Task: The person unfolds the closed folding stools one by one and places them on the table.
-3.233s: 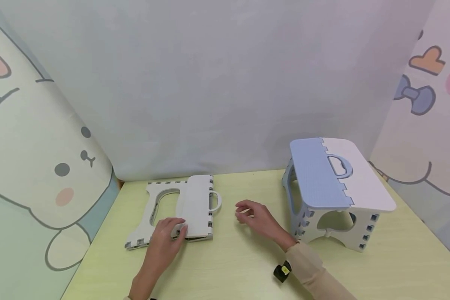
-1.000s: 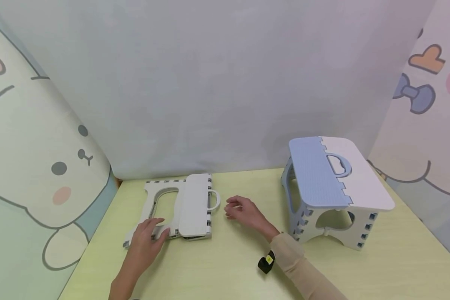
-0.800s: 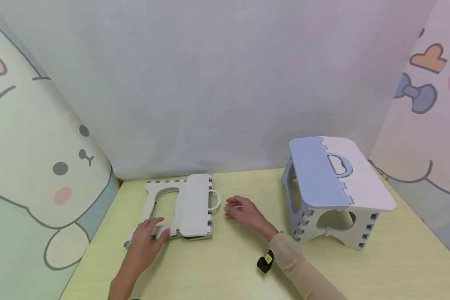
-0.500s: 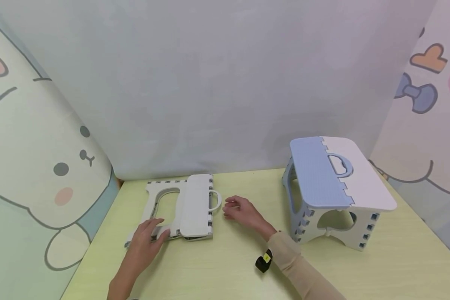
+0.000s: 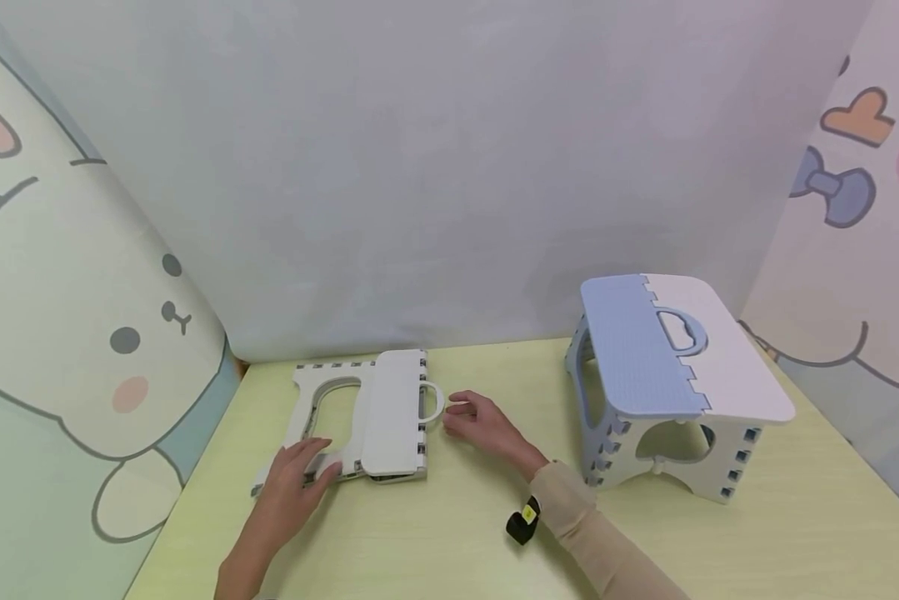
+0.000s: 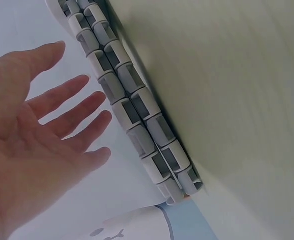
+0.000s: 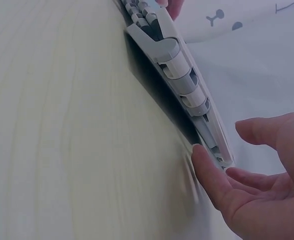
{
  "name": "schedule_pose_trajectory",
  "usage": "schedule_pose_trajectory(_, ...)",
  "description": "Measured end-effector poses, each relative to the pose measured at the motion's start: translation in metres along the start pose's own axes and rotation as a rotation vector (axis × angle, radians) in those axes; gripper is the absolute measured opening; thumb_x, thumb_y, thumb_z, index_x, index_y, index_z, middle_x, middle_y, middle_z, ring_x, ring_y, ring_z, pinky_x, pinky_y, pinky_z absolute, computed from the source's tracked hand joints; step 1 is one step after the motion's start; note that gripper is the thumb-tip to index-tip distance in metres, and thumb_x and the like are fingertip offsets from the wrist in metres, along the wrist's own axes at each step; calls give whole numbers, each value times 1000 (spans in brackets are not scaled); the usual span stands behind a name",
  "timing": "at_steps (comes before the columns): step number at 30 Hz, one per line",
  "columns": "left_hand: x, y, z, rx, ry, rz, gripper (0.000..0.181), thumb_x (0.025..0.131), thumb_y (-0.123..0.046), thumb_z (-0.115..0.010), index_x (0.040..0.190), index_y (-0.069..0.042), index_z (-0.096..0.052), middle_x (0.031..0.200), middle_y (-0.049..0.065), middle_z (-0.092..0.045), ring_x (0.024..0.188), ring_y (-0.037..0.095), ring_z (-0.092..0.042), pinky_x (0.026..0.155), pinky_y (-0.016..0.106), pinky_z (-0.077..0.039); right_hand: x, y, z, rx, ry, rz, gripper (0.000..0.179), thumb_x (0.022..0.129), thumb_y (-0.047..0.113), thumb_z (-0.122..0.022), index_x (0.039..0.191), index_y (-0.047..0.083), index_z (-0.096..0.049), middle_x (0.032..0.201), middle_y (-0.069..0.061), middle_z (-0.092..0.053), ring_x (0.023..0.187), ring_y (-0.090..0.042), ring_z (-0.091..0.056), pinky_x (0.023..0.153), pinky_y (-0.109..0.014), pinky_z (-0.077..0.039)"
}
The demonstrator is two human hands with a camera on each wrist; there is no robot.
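A white folding step stool [image 5: 392, 408] lies folded flat on the left of the table, its loop handle [image 5: 439, 402] pointing right. My left hand [image 5: 287, 492] is over the near side of its leg frame, fingers spread and relaxed; in the left wrist view they hover beside a row of hinge knuckles [image 6: 129, 100]. Just right of the handle, my right hand [image 5: 486, 425] has its fingertips close to the loop, thumb apart from the fingers. In the right wrist view those fingers [image 7: 212, 180] are right at the stool's end and grip nothing.
An unfolded stool [image 5: 636, 358] with a blue and white top stands at the table's right. A pale curtain-like backdrop [image 5: 419, 167] rises behind the table [image 5: 434, 542], with cartoon-printed panels on both sides. A black strap with a yellow tag [image 5: 522, 522] hangs at my right wrist.
My left hand has slid left, from the stool's solid panel to its leg frame. The right hand has come left, closer to the handle. Both stools stay in place.
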State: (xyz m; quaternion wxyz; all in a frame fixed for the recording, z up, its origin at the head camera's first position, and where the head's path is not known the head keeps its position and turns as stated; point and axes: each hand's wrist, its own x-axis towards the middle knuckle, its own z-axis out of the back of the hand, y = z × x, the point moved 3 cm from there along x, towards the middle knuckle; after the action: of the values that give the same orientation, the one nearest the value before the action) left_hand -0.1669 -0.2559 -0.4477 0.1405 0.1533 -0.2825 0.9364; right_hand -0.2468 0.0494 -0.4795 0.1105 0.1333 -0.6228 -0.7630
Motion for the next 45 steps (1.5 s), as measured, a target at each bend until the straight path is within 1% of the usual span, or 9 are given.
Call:
schedule_pose_trajectory(5,-1,2,-2,-3,-9,-6,37,89,-9,-81,121,4,-69,121,23,-68,119,49,-56,106,76,-28,2,-2,-1,-1,-6,-19,53,103,22,-65,146,-3,-48,130,-19,-65,109,-27,-71,96,-40,-56)
schedule_pose_trajectory(12,-2,3,-4,-8,-45,-72,36,84,-6,-83,117,4,-71,116,21,-70,114,47,-60,101,79,-30,5,-4,-4,32,-8,-20,56,102,22,-67,147,-3,-46,132,-21,-64,110,-27,-70,97,-41,-55)
schedule_pose_trajectory(15,-2,3,-5,-3,-46,-82,35,84,-6,-84,116,3,-71,116,20,-70,113,46,-61,99,80,-31,7,-6,-5,45,2,-24,57,102,22,-66,149,-3,-45,133,-22,-63,111,-28,-70,98,-41,-55)
schedule_pose_trajectory(21,-3,2,-5,-5,-18,-71,36,85,-9,-83,117,4,-71,117,19,-70,113,44,-63,101,81,-28,8,-6,-6,70,15,-30,60,102,22,-66,151,-3,-42,136,-24,-60,114,-29,-69,99,-41,-54)
schedule_pose_trajectory(26,-4,2,-5,-1,0,-57,37,86,-12,-83,118,2,-71,119,19,-70,114,42,-65,102,81,-26,9,-6,-9,64,0,-41,60,102,22,-67,151,-3,-42,135,-24,-61,114,-30,-68,100,-42,-54)
schedule_pose_trajectory(31,-4,2,-4,3,6,-64,39,86,-14,-83,120,0,-71,122,17,-69,115,41,-64,102,80,-27,11,-4,-13,78,-15,-44,59,102,19,-67,150,-4,-42,134,-25,-61,116,-34,-67,101,-45,-53)
schedule_pose_trajectory(34,-4,2,-4,-4,16,-65,40,85,-14,-84,121,-1,-71,122,16,-70,115,40,-64,103,80,-27,11,-4,-14,78,-19,-35,58,101,18,-67,149,-4,-43,134,-24,-62,117,-33,-67,102,-45,-52)
schedule_pose_trajectory(40,-3,4,-5,-29,49,-73,44,83,-13,-86,122,0,-71,120,16,-69,116,40,-63,105,77,-28,14,-4,-17,162,-18,-24,55,100,10,-66,148,-5,-44,136,-28,-59,120,-34,-64,99,-39,-54)
schedule_pose_trajectory(45,-2,5,-7,-45,120,-22,46,85,-14,-85,125,1,-68,125,17,-67,121,42,-59,111,70,-28,15,-4,-18,221,-26,-19,53,99,4,-66,146,-9,-44,135,-31,-59,117,-35,-65,98,-38,-55)
